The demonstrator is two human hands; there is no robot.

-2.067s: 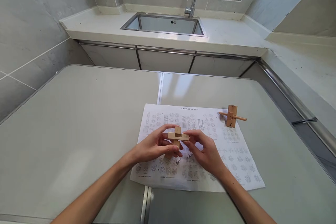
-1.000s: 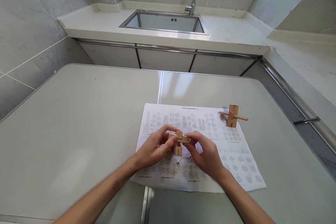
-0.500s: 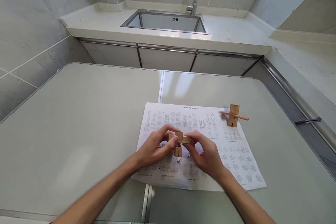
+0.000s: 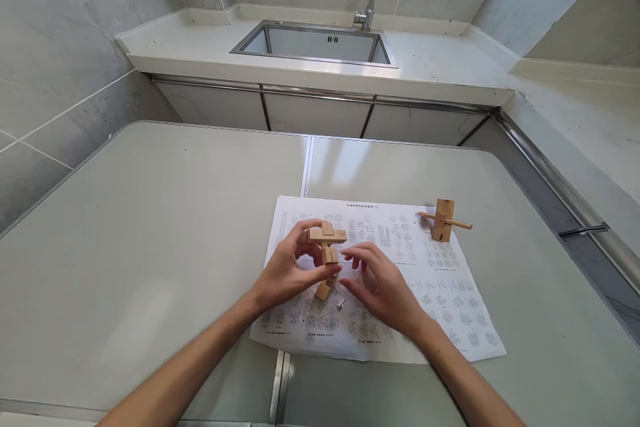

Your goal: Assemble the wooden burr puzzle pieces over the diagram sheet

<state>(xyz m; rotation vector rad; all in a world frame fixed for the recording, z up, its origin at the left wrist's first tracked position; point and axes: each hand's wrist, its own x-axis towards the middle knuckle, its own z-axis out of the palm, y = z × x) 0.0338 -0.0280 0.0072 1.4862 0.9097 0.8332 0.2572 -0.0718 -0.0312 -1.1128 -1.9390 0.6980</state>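
Note:
Interlocked wooden puzzle blocks [image 4: 328,236] are pinched between the thumb and fingers of my left hand [image 4: 287,271], raised over the printed sheet. My right hand [image 4: 383,285] is just to their right, thumb and fingers apart, with nothing seen between them. Below the held blocks, a loose wooden block [image 4: 324,289] lies on the printed sheet [image 4: 385,340], partly hidden by my left thumb. The sheet carries rows of small line drawings. On its upper right corner stands another wooden piece [image 4: 443,221] with a thin stick crossing it.
Beneath everything is a pale table [image 4: 150,227] with a seam down its middle. Behind it runs a white counter [image 4: 190,47] with a sink [image 4: 320,43] and a faucet [image 4: 367,13]. A metal rail [image 4: 555,167] borders the right side.
My right hand has let go of the puzzle blocks and moved slightly right, its fingers parting. My left hand has lifted and tilted them, and the loose block on the sheet now shows.

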